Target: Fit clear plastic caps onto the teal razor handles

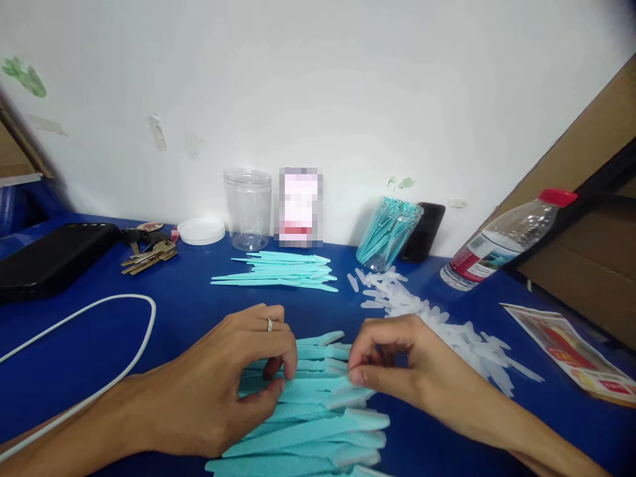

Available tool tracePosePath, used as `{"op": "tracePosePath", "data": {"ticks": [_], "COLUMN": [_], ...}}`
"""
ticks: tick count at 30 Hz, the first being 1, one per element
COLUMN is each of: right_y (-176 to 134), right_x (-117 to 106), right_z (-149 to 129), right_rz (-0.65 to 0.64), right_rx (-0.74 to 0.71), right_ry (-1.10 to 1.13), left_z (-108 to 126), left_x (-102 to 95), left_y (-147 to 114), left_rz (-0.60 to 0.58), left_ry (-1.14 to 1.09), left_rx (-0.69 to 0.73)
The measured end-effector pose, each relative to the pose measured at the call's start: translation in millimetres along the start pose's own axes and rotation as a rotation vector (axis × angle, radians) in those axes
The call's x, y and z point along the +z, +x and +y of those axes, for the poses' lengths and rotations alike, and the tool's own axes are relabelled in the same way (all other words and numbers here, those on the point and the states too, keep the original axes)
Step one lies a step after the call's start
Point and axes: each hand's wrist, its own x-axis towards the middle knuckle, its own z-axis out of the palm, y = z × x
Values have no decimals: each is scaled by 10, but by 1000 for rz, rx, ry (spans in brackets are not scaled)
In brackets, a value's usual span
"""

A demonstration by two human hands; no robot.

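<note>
Flat turquoise sticks shaped like eyebrow razors (pixel 308 427) lie in a row before me, several with translucent caps over their right ends. My left hand (pixel 238 377), with a ring on one finger, is closed in a pinch over the handle side of a razor in the row. My right hand (pixel 397 358) pinches at the head end of the same razor, thumb and forefinger together; whether a cap is between them is hidden. Beyond my hands lies a smaller bunch of turquoise razors (pixel 278 271). Right of it spreads a pile of loose translucent caps (pixel 437 318).
Along the wall stand a clear jar (pixel 248 212), a blurred-out upright object (pixel 301 209), a jar of turquoise razors (pixel 387 232) and a black phone (pixel 424 232). A white lid (pixel 201 230), keys (pixel 152 257), black case (pixel 54 255), white cable (pixel 144 298), bottle (pixel 501 245) and packet (pixel 571 351) surround them.
</note>
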Motion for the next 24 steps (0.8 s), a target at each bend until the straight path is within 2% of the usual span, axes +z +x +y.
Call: {"op": "tracePosePath", "data": {"ticks": [3,6,8,9,11,15,18,24], "right_y": [24,109,178,210,258,283,262,188], "right_x": [-61,-195,-265,-285,-290,-259,-257,-219], "right_z": [-8,101,240,317,454,574,553,484], "right_rz": [104,386,513,512,419,200,192,219], "right_rx": [-79,-160,-221,-253,-271,-190,-200,-313], "right_ry": [-70,-265,-490,-609,-782,-894,-886,-819], "left_z": [-55,-201,-336,-403,-520,-646,-678,-681], "left_x": [-10,-26,-23,-15,10,64,91,117], "left_y": [10,42,62,68,69,48,31,6], "left_rz": [92,221,259,265,259,239,240,251], "left_ry": [88,276,353,382,436,528,575,629], "left_rx": [2,-68,-102,-104,-107,-117,-146,-158]}}
